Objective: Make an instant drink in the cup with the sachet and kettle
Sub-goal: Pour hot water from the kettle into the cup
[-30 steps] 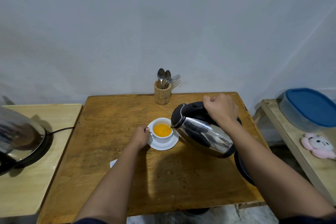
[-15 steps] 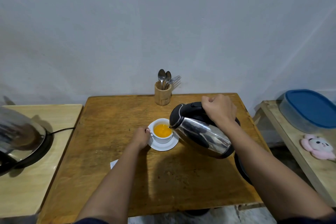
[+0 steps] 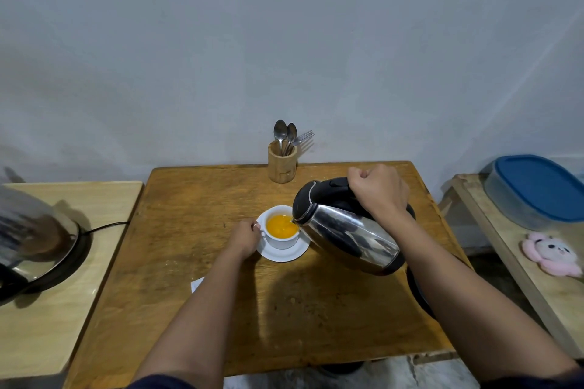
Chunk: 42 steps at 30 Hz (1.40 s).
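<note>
A white cup (image 3: 282,239) holding orange liquid stands on a white saucer (image 3: 282,254) in the middle of the wooden table (image 3: 196,230). My left hand (image 3: 245,237) grips the cup's handle from the left. My right hand (image 3: 380,191) is closed on the black handle of a steel kettle (image 3: 347,235), which is tilted left with its spout over the cup's right rim. A white corner of paper (image 3: 197,284), perhaps the sachet, peeks out beside my left forearm.
A wooden holder (image 3: 282,164) with spoons and a fork stands at the table's back edge. The kettle's black base (image 3: 418,292) lies at the right edge. A shiny pot on a black cooker (image 3: 34,240) occupies the left table. A blue-lidded box (image 3: 537,189) and pink plush (image 3: 551,254) sit right.
The kettle has shifted slightly left and tipped further, bringing its spout over the cup's rim. My left hand has stayed on the cup's handle.
</note>
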{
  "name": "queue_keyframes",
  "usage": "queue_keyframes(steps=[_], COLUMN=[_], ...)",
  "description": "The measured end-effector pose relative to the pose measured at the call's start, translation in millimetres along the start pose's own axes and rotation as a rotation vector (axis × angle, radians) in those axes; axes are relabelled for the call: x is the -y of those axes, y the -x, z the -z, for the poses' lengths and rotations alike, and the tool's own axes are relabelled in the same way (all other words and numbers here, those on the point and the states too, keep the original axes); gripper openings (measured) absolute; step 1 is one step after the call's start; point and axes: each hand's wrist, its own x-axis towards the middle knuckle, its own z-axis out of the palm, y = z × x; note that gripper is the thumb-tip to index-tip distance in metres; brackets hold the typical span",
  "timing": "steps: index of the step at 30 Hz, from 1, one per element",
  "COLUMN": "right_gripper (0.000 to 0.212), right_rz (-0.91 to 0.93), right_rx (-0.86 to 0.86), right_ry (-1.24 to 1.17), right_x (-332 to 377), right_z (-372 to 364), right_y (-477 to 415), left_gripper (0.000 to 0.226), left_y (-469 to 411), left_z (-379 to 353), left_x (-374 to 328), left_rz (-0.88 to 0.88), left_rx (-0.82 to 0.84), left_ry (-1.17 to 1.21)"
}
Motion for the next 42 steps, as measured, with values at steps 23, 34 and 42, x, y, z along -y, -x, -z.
queue_keyframes(steps=[23, 34, 42], right_gripper=[0.041, 0.043, 0.044], right_rz=[0.032, 0.000, -0.036], right_rx=[-0.007, -0.026, -0.046], right_ry=[0.015, -0.021, -0.069], right_x=[-4, -7, -10], right_z=[2, 3, 6], right_y=[3, 6, 10], left_gripper=[0.030, 0.029, 0.026], left_y=[3, 5, 4], left_z=[-1, -3, -6], left_x=[-1, -1, 2], left_rz=[-0.020, -0.035, -0.039], left_rx=[-0.006, -0.026, -0.052], left_ry=[0.022, 0.033, 0.043])
